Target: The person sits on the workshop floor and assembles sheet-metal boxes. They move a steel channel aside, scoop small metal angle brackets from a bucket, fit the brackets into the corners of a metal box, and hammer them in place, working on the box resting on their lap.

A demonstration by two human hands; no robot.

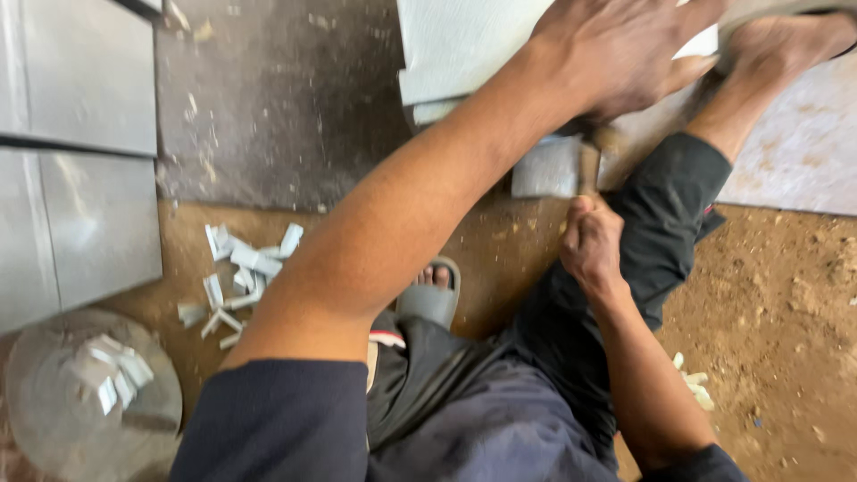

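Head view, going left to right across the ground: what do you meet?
Grey tiles → round bowl with white pieces → scattered white offcuts → grey sandal → right hand gripping a tool handle → bare dirt floor.

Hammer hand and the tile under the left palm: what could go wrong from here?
1. The left hand presses flat on the pale tile, close to the right hand, which grips what looks like a wooden handle; a stray stroke could catch the fingers.
2. The bare foot rests beside the tile, so falling offcuts could hit it.
3. Tile chips litter the dirt; kneeling or stepping there risks cuts.
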